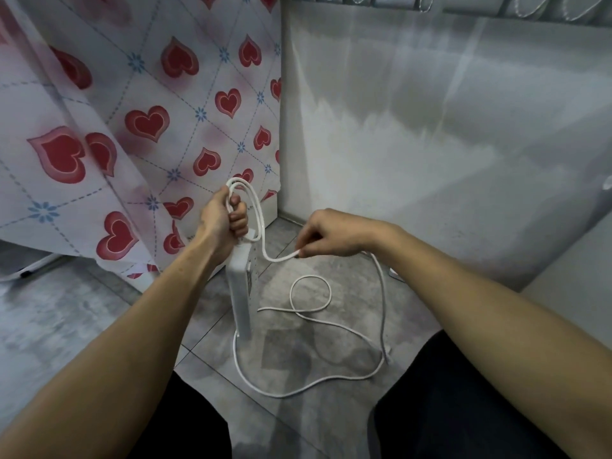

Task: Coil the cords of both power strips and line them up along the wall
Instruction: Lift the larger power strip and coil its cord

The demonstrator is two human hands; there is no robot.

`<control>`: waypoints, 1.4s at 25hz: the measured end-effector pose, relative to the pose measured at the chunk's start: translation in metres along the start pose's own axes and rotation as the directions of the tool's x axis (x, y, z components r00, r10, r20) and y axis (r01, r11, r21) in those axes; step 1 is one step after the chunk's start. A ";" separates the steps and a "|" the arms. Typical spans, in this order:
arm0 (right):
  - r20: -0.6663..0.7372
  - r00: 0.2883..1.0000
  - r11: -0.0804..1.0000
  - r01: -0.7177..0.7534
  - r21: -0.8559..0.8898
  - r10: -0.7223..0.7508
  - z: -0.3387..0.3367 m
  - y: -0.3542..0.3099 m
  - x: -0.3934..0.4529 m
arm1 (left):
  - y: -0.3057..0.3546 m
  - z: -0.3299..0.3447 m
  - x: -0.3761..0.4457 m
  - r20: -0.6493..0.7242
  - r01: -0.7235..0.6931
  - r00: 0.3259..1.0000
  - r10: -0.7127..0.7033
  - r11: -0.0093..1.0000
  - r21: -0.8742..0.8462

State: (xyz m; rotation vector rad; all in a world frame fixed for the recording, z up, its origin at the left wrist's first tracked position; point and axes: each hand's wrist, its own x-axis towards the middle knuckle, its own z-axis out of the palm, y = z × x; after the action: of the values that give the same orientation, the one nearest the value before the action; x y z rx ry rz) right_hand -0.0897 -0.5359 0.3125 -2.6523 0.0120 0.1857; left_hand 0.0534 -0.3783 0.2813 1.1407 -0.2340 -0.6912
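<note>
The left hand [225, 223] is fisted around the coiled loops and the upright white power strip [240, 293]. Just beside it, the right hand [334, 235] pinches the cord [281, 258]; slack trails across the floor [99, 309].

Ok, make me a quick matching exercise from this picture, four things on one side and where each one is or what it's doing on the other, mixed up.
Things:
1. left hand
2. right hand
3. power strip
4. heart-print cloth

States:
A. hangs at the left
B. pinches one strand of cord
C. grips looped cord
D. below the left hand, above the floor tiles

Pairs: 1-C, 2-B, 3-D, 4-A
</note>
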 end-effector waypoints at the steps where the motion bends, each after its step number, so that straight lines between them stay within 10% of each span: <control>1: -0.015 0.999 0.999 0.032 0.026 -0.031 0.000 -0.007 0.002 | 0.000 0.003 -0.001 0.017 0.012 1.000 -0.013 1.000 0.018; 12: -0.466 0.880 0.927 0.252 0.279 -0.098 0.005 -0.026 0.027 | -0.012 0.016 -0.014 0.329 0.013 0.937 -0.116 0.955 0.297; 18: -0.621 0.780 0.949 0.133 0.286 0.078 0.003 -0.008 0.036 | -0.014 0.020 -0.018 0.402 0.070 0.902 -0.158 0.972 0.226; 35: -0.211 0.838 0.676 -0.230 0.700 0.503 -0.002 0.100 -0.032 | 0.008 -0.009 -0.012 0.257 0.094 0.964 -0.065 0.990 -0.101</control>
State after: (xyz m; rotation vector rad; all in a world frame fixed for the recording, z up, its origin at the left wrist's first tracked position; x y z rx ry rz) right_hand -0.1250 -0.6264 0.2721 -1.8957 0.6506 -0.1975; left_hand 0.0521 -0.3623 0.2864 0.9571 -0.3622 -0.9117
